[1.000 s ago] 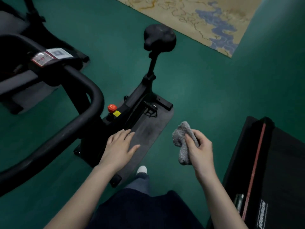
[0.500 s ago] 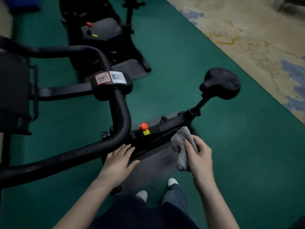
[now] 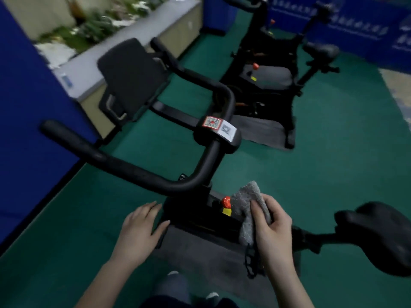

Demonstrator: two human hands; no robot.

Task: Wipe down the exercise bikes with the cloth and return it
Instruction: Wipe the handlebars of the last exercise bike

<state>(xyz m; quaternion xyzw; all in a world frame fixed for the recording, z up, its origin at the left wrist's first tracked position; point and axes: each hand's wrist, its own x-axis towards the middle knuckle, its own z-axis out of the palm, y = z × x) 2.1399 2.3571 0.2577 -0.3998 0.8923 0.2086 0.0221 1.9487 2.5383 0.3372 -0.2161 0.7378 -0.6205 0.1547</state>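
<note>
A black exercise bike (image 3: 206,165) stands right in front of me, its curved handlebar at centre and its saddle (image 3: 378,232) at the right edge. My right hand (image 3: 271,232) grips a grey cloth (image 3: 246,203) just above the bike's frame, beside the red knob (image 3: 226,201). My left hand (image 3: 140,230) hovers flat with straight fingers to the left of the frame, holding nothing. A second black bike (image 3: 273,72) stands farther back.
Green floor (image 3: 333,174) surrounds the bikes. A blue panel (image 3: 29,130) runs along the left, with a low grey ledge (image 3: 124,47) and plants behind it. Blue banners (image 3: 360,25) line the back right. My feet (image 3: 173,274) show at the bottom.
The view has swung up and left, bringing the handlebar, console pad and second bike into sight. My right hand with the cloth has come in over the frame near the red knob.
</note>
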